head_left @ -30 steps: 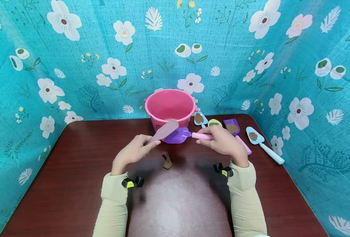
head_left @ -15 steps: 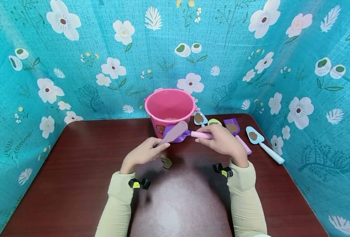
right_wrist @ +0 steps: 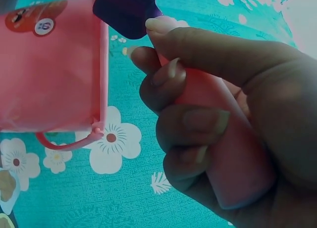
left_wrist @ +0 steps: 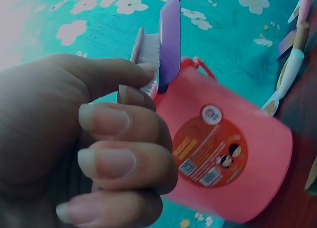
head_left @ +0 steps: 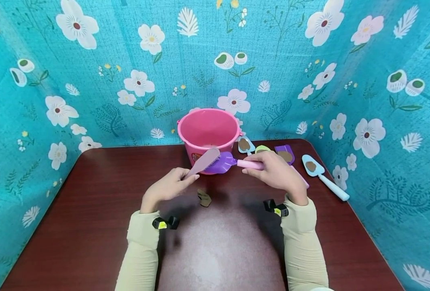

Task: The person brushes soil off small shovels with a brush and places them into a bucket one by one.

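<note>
My left hand (head_left: 166,186) grips a dusty-pink brush (head_left: 204,161); its white bristles (left_wrist: 149,55) face the blade of a purple shovel (left_wrist: 170,40) in the left wrist view, close against it. The pink handle (right_wrist: 223,144) of that shovel is in my right hand (head_left: 276,173), fingers curled round it. In the head view the purple blade (head_left: 223,163) is held in front of the pink bucket (head_left: 209,128), partly behind the brush head. Below the brush a small brown piece (head_left: 204,198) lies on the table.
Behind and right of my right hand lie a light-blue shovel (head_left: 251,144), a green one (head_left: 262,148) and a purple one (head_left: 282,148), each with a brown patch. Another light-blue shovel (head_left: 330,184) lies near the table's right edge. Flowered teal cloth (head_left: 127,60) surrounds the dark-red table (head_left: 91,210).
Over the last second the brush moved right across the purple blade, then back left. The right hand and its shovel shifted slightly right. Both hands kept their grips.
</note>
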Action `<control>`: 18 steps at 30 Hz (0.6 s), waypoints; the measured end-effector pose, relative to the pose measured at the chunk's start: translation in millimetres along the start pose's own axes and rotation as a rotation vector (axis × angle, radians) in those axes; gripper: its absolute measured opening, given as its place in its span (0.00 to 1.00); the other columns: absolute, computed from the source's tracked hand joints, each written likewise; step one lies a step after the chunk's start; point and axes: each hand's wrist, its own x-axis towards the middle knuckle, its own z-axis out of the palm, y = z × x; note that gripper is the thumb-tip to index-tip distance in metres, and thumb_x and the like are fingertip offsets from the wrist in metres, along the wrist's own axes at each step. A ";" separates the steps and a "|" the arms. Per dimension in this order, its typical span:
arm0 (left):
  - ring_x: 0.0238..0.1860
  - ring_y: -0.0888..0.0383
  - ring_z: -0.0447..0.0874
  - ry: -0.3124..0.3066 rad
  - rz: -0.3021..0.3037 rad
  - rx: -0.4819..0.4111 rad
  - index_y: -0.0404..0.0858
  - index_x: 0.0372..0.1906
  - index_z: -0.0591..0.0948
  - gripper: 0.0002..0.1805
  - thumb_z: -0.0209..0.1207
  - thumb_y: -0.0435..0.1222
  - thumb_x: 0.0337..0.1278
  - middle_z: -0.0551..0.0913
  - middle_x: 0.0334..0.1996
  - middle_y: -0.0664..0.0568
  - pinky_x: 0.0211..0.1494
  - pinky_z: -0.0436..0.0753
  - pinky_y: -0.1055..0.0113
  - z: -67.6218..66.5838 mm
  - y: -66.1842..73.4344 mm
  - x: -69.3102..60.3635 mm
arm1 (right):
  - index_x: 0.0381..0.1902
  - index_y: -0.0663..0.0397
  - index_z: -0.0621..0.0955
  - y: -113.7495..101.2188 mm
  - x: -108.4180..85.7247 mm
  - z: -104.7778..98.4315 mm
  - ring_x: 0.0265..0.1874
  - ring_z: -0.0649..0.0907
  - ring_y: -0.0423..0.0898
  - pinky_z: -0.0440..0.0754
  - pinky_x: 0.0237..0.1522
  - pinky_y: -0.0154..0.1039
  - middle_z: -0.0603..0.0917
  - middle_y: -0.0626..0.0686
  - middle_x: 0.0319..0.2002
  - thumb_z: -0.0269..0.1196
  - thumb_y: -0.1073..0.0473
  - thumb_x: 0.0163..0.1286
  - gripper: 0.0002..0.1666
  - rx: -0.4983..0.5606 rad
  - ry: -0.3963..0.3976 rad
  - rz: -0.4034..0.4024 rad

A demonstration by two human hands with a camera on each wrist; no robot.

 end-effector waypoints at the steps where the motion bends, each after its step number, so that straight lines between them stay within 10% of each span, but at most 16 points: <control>1: 0.16 0.60 0.63 0.014 -0.003 0.016 0.39 0.28 0.73 0.20 0.56 0.47 0.75 0.67 0.14 0.54 0.21 0.63 0.68 -1.5 -0.9 -1.3 | 0.51 0.53 0.88 -0.2 -0.3 -0.3 0.34 0.80 0.46 0.82 0.32 0.40 0.84 0.47 0.34 0.74 0.53 0.64 0.19 0.000 0.003 0.001; 9: 0.16 0.60 0.63 0.100 -0.012 0.061 0.38 0.27 0.73 0.17 0.57 0.42 0.74 0.68 0.14 0.53 0.19 0.63 0.69 -13.0 -10.5 -8.8 | 0.54 0.54 0.87 -0.3 -1.7 -1.0 0.36 0.80 0.46 0.82 0.34 0.40 0.85 0.49 0.38 0.74 0.53 0.63 0.22 0.012 0.010 0.010; 18: 0.15 0.59 0.62 0.036 0.047 -0.076 0.37 0.29 0.73 0.18 0.57 0.44 0.74 0.67 0.14 0.51 0.19 0.62 0.68 -2.3 -1.9 -3.4 | 0.50 0.50 0.89 -1.6 3.2 2.7 0.36 0.79 0.46 0.81 0.32 0.38 0.85 0.44 0.31 0.74 0.54 0.64 0.16 0.040 -0.019 -0.042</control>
